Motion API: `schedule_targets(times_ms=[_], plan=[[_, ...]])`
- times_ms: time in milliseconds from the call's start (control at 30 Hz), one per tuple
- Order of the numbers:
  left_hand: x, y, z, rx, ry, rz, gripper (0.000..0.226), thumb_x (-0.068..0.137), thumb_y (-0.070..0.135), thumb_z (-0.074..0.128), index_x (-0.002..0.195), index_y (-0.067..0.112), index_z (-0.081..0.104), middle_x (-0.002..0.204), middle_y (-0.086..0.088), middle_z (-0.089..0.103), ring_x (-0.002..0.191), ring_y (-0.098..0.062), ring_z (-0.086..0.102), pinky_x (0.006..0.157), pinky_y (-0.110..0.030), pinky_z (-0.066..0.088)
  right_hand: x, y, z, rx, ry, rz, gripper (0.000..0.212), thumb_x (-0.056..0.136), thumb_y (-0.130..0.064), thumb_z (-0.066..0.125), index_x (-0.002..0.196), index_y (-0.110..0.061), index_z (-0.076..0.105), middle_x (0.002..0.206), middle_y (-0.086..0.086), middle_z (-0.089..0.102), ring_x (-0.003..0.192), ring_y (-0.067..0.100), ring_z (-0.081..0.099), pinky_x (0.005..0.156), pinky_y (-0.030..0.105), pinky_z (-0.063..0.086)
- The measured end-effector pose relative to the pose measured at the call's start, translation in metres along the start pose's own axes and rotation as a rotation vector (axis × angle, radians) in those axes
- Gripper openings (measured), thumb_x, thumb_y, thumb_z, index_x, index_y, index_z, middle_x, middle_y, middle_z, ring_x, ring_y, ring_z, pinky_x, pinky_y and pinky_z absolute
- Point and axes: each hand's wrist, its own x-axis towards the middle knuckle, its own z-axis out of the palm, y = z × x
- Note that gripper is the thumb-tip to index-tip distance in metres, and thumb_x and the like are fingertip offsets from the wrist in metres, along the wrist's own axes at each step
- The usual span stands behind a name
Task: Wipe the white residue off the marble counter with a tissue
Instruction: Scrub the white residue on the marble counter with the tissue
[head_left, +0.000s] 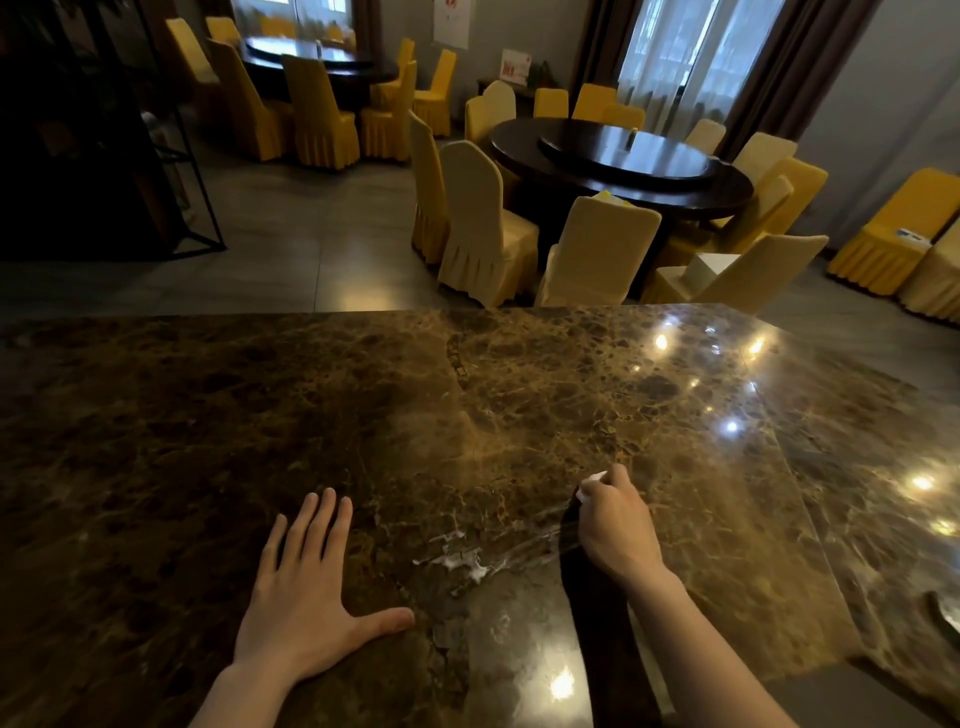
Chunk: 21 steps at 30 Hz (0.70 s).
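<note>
Your right hand (615, 525) is curled closed around a small crumpled white paper tissue (592, 484), of which only a corner shows past your knuckles. The wad sits low over the polished brown veined marble counter (208, 415); whether it presses on the stone you cannot tell from here. Your left hand (306, 592) lies flat on the counter, fingers spread wide and thumb out to the side, holding nothing, bracing you.

Between the two hands, a little nearer the right wrist, lies the white streaky residue (462, 558): a smeared line with thicker blobs, running across the marble towards your right forearm. It is well visible, so the job looks barely under way or only partly done. The tissue sits just beyond the smear rather than on it, so most of the cleaning seems left to do. Fainter streaks trail from the blobs towards the tissue; these will likely need a pass too.

Beyond the counter stand yellow fabric-covered chairs (483, 223) around a dark round wooden dining table (623, 161).
</note>
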Motion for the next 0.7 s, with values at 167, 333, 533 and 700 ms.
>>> schedule_targets(times_ms=[167,333,533,700], plan=[[0.000,0.000,0.000,0.001,-0.008,-0.004,0.153,0.045,0.120,0.010,0.157,0.025,-0.031,0.167,0.004,-0.037,0.153,-0.015,-0.037,0.131,-0.048,-0.016,-0.004,-0.008,0.008,-0.033,-0.009,-0.215,0.016,0.098,-0.011,0.055,0.094,-0.015,0.070,0.094,-0.001,0.047,0.088,0.023,0.052,0.070,0.037,0.048],[-0.001,0.002,-0.002,0.005,-0.016,-0.007,0.152,0.044,0.120,0.009,0.156,0.025,-0.032,0.165,0.005,-0.040,0.153,-0.015,-0.038,0.131,-0.048,-0.017,0.004,0.008,0.000,-0.082,0.119,-0.103,0.022,0.080,-0.001,0.069,0.084,-0.021,0.077,0.085,0.000,0.063,0.088,0.024,0.052,0.068,0.032,0.043],[-0.001,0.002,-0.003,-0.003,-0.027,-0.010,0.152,0.044,0.120,0.008,0.155,0.026,-0.034,0.164,0.006,-0.043,0.151,-0.014,-0.041,0.131,-0.049,-0.017,-0.010,-0.014,0.015,-0.060,0.154,-0.147,0.009,0.088,-0.008,0.068,0.081,-0.013,0.070,0.084,0.000,0.061,0.083,0.022,0.050,0.060,0.034,0.045],[-0.001,0.002,-0.003,0.014,-0.034,-0.007,0.152,0.044,0.120,0.006,0.156,0.025,-0.033,0.164,0.005,-0.043,0.151,-0.015,-0.041,0.131,-0.049,-0.016,-0.022,-0.021,0.024,-0.056,0.075,-0.346,0.015,0.095,-0.019,0.056,0.098,-0.016,0.071,0.103,-0.003,0.067,0.093,0.019,0.052,0.074,0.034,0.053]])
